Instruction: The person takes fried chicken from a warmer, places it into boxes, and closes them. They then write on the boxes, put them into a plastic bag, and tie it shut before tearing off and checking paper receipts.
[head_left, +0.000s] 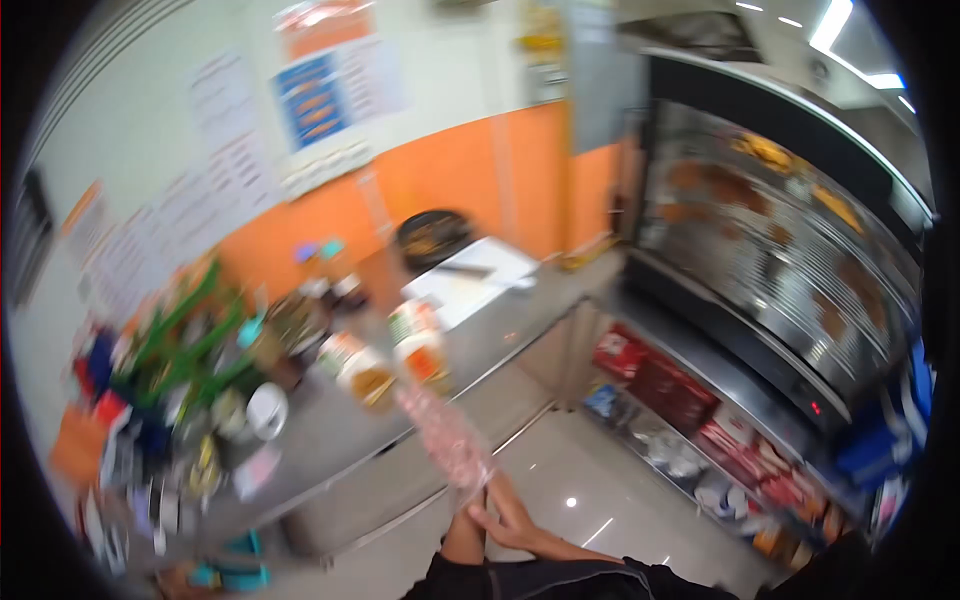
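The whole view is motion-blurred. My two hands meet at the bottom centre, both in black sleeves. My left hand (463,528) and my right hand (518,522) close together on the lower end of a clear plastic bag with pinkish print (447,435). The bag stretches up and left toward the steel counter (340,430). Just beyond the bag's far end, two jars with orange labels (420,345) stand on the counter. How the fingers grip the bag is too blurred to make out.
A white cutting board with a knife (470,280) and a black pan (432,238) lie at the counter's far end. Cluttered bottles and green items (180,380) fill its left. A large glass-fronted warmer (780,250) stands right, with red packages (670,385) on a shelf below it.
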